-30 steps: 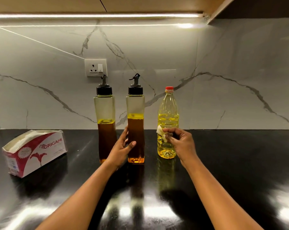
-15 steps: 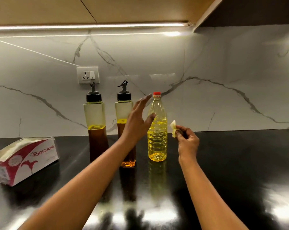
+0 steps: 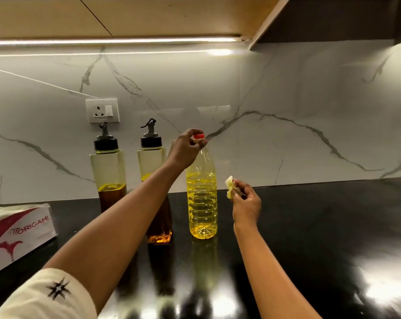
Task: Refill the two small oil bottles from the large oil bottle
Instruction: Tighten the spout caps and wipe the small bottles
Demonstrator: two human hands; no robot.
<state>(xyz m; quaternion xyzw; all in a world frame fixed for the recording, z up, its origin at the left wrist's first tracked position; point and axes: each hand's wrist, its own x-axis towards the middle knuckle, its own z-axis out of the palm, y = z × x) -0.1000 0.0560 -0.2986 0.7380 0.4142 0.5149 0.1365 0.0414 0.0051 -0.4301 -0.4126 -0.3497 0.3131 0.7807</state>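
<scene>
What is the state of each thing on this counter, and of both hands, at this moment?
large oil bottle: upright, over half full of yellow oil.
red cap: on the bottle, gripped by left hand.
left small bottle: upright, spout cap on, partly full.
right small bottle: upright, spout cap on, partly full.
right hand: pinches a tissue piece.
tissue box: open, lying on the counter.

Two small oil bottles (image 3: 107, 171) (image 3: 150, 162); one large oil bottle (image 3: 203, 203); one tissue box (image 3: 17, 231); one paper scrap (image 3: 229, 186); two hands (image 3: 183, 149) (image 3: 246, 204)
</scene>
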